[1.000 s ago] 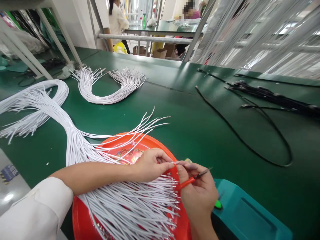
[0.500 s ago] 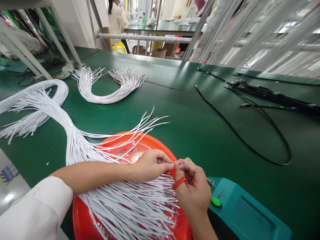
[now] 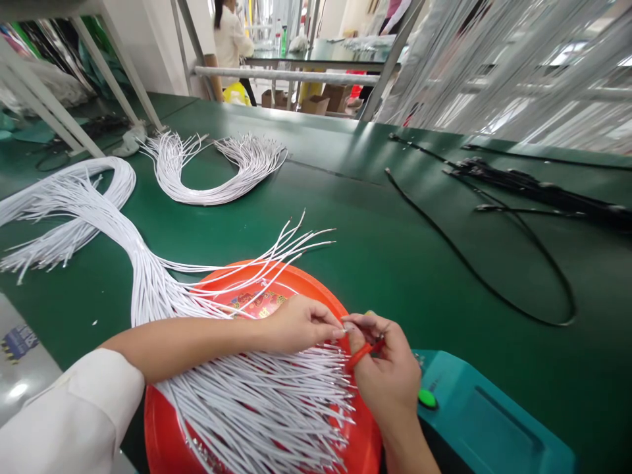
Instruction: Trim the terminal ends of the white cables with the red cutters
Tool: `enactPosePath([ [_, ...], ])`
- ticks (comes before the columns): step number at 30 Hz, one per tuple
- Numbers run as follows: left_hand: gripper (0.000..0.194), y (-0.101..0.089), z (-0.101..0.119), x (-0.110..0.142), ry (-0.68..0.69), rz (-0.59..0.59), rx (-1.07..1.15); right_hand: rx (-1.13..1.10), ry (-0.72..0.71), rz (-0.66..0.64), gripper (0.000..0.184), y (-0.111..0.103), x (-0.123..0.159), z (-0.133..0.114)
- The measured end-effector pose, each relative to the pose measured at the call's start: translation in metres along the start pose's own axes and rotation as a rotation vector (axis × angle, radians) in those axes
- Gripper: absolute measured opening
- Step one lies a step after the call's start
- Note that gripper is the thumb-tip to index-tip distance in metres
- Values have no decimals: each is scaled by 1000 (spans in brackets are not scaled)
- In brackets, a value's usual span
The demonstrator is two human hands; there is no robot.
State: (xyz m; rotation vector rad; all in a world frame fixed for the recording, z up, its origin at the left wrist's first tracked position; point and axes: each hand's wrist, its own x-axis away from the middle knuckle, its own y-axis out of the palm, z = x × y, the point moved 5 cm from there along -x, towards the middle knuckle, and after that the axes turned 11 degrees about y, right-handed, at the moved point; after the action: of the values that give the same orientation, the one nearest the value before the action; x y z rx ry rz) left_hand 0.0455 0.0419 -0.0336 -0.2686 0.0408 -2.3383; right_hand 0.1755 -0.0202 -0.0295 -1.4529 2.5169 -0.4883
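Observation:
Over the red basin [image 3: 323, 288], my left hand [image 3: 299, 324] pinches a thin white cord close to its end; most of that cord is hidden by the hand. The fingertips of my right hand [image 3: 390, 372] meet it at the small metallic tip [image 3: 345, 331]. Red-handled scissors [image 3: 359, 356] sit in my right hand, a handle loop by the thumb and the blades mostly hidden. Below both hands, a thick bundle of white cords [image 3: 266, 401] lies across the basin, its tipped ends pointing right. Several cords [image 3: 276, 253] fan out past the far rim.
Right of my right hand stands a teal box-like device [image 3: 494, 415] with a green button [image 3: 427, 399]. Black cables [image 3: 523, 181] lie on the green table [image 3: 345, 217]. More white cord bundles [image 3: 207, 194] rest farther back. Another person [image 3: 230, 36] is in the background.
My right hand has turned slightly and its fingertips have closed in over the cord's tip, which showed more before. The scissors' handle has shifted a little right with the hand.

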Motion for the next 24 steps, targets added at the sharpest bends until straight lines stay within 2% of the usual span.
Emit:
enactPosePath([
  [4,21,-8,11,1,130,165,-163,-243,262,70,28,-2,3,-4],
  [6,16,-10,18,3,229,202,-290,-304,333,54,33,-1,5,-8],
  [9,14,-8,25,6,372,176,-447,-269,347,25,36,0,6,-10],
  [12,15,-6,26,8,436,164,-540,-199,319,24,38,1,4,-7],
  [15,16,-7,25,7,417,197,-532,-188,271,-14,35,3,1,-2],
  [20,15,-12,21,5,255,218,-423,-152,206,1,27,0,0,-2],
  [24,13,-10,23,6,314,197,-454,-272,246,-37,31,2,1,-7],
])
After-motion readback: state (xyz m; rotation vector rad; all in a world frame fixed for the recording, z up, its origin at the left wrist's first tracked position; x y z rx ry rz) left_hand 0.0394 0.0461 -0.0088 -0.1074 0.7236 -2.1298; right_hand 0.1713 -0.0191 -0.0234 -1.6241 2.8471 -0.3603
